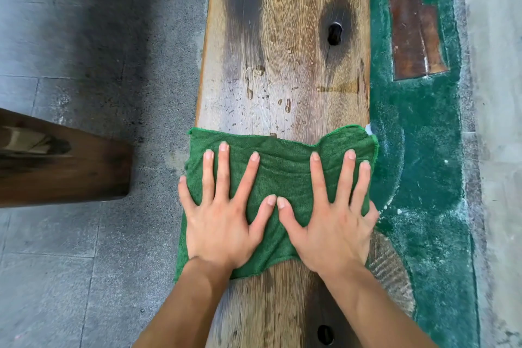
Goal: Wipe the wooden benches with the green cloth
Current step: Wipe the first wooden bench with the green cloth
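A long wooden bench [285, 37] runs from the bottom of the view to the top, with dark stains, knot holes and water drops on its surface. A green cloth [285, 169] lies spread flat across the bench's full width, its left edge hanging over the side. My left hand [223, 212] presses flat on the cloth's left half, fingers spread. My right hand [330, 217] presses flat on the right half, fingers spread, thumbs nearly touching in the middle.
A second dark wooden bench [62, 158] juts in from the left edge. Grey stone paving [84, 37] lies left of the bench. A green mossy strip [418, 150] and a brown plank [409, 17] lie to the right, beside a concrete edge.
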A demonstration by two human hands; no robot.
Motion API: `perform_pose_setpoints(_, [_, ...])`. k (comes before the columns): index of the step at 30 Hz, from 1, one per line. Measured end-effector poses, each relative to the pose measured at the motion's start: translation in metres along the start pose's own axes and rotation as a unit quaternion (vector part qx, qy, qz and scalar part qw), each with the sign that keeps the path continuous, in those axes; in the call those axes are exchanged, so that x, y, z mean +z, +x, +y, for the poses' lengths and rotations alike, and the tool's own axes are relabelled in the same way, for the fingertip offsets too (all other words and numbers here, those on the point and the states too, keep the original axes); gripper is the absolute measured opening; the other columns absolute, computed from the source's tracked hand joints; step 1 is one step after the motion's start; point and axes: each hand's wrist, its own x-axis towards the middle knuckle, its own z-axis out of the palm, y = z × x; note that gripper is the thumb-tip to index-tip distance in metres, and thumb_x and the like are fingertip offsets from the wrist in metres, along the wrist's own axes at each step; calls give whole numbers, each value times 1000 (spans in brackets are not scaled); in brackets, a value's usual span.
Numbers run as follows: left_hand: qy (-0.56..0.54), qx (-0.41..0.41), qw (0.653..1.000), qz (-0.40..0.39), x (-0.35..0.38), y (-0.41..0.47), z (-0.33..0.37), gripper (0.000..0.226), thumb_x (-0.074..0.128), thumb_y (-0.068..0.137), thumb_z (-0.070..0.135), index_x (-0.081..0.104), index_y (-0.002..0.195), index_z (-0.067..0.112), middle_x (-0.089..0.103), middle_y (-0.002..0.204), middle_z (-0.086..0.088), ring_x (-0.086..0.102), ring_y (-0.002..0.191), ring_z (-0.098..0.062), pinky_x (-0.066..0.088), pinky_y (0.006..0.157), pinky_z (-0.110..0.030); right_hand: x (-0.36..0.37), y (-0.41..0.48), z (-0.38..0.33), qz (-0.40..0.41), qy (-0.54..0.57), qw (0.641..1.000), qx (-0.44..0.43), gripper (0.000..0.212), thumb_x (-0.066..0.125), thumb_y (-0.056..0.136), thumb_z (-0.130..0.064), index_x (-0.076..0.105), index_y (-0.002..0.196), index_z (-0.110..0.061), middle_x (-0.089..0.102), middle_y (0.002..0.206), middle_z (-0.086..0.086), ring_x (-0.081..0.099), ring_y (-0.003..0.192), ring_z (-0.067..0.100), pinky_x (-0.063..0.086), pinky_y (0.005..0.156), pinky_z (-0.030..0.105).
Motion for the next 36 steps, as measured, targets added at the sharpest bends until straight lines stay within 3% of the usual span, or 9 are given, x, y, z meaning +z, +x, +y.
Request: perform_pose_setpoints(36, [-4,3,1000,15,-25,157,4,73,20,101,73,8,165,42,-1,175,-9,1,162,-30,24,113,-74,-27,160,-17,3,-24,1000,-1,90,25,92,-82,12,168,-36,-3,176,17,5,160,43,39,100,70])
